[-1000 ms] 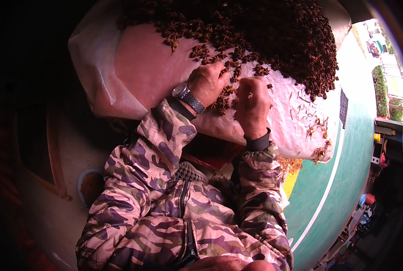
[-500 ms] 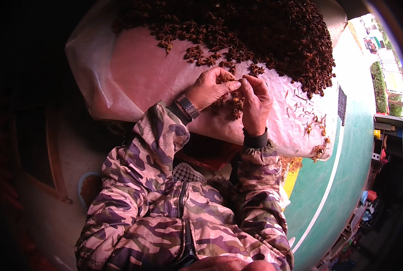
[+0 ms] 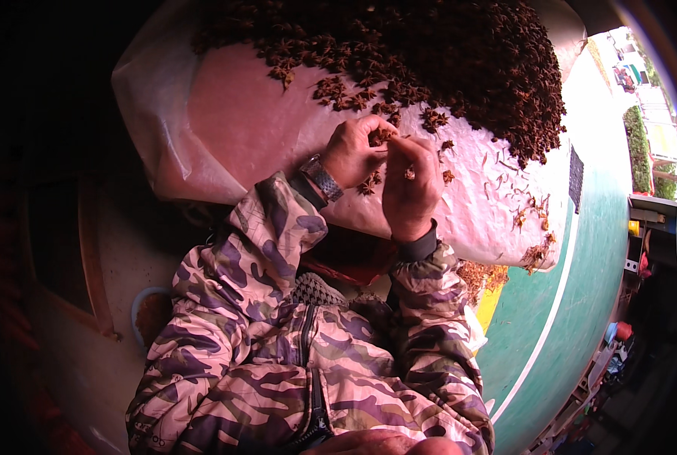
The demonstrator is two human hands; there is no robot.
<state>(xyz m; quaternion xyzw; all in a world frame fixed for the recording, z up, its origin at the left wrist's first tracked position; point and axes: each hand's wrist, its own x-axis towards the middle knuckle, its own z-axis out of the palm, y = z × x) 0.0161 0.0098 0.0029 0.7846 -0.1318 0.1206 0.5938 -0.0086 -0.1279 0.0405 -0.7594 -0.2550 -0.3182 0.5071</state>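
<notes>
Left hand (image 3: 354, 152) and right hand (image 3: 408, 186) meet above the pink sheet (image 3: 225, 121), both pinching one star anise pod (image 3: 382, 136). Squeeze too hard and it may snap, dropping bits into the pile (image 3: 460, 61).

A star anise pod (image 3: 382, 136) is pinched between the left hand (image 3: 354, 152) and the right hand (image 3: 410, 186) above a pale plastic sheet (image 3: 225, 121). A dark heap of star anise (image 3: 460, 61) is spread across the sheet's upper part, and loose stems (image 3: 532, 216) are scattered to the right. A metal wristwatch (image 3: 322, 178) is worn on the left wrist.
</notes>
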